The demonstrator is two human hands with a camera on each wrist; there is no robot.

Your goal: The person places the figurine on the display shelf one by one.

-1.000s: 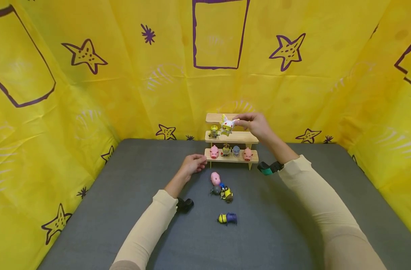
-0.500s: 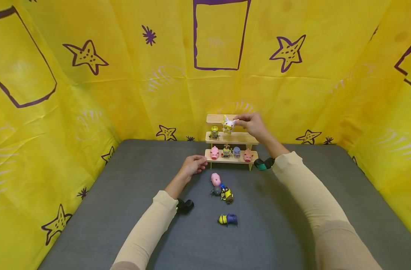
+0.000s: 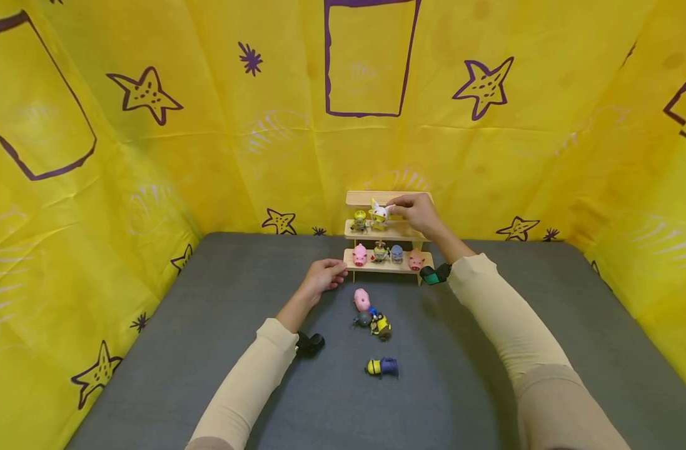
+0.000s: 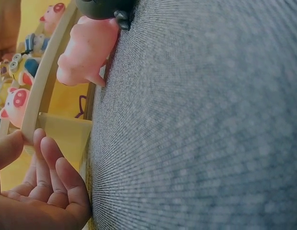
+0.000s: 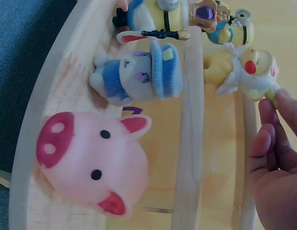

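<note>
My right hand (image 3: 423, 214) pinches an ear of a yellow figurine in a white hood (image 3: 379, 215), with red cheeks. The figurine is upright at the middle tier of a three-tier wooden stand (image 3: 365, 198); its feet look to be at the board, though I cannot tell if they bear its weight. A goggled minion figurine (image 3: 359, 220) stands to its left. My left hand (image 3: 323, 275) holds the left end of the bottom tier between thumb and fingertips. On that tier are a pink pig (image 4: 16, 103), a crowned minion, a blue-capped plush-looking figurine (image 5: 138, 76) and another pig (image 5: 100, 163).
On the grey cloth before the stand lie a pink pig (image 3: 362, 300), a dark round-headed figurine (image 3: 363, 319) and a yellow-and-brown figurine (image 3: 381, 326). Nearer lies a yellow-and-blue minion (image 3: 383, 367). A yellow patterned curtain (image 3: 236, 175) stands close behind the stand.
My right hand has lowered the white-hooded figurine from above the middle tier down to it, beside the goggled minion. My left hand keeps its hold on the bottom tier.
</note>
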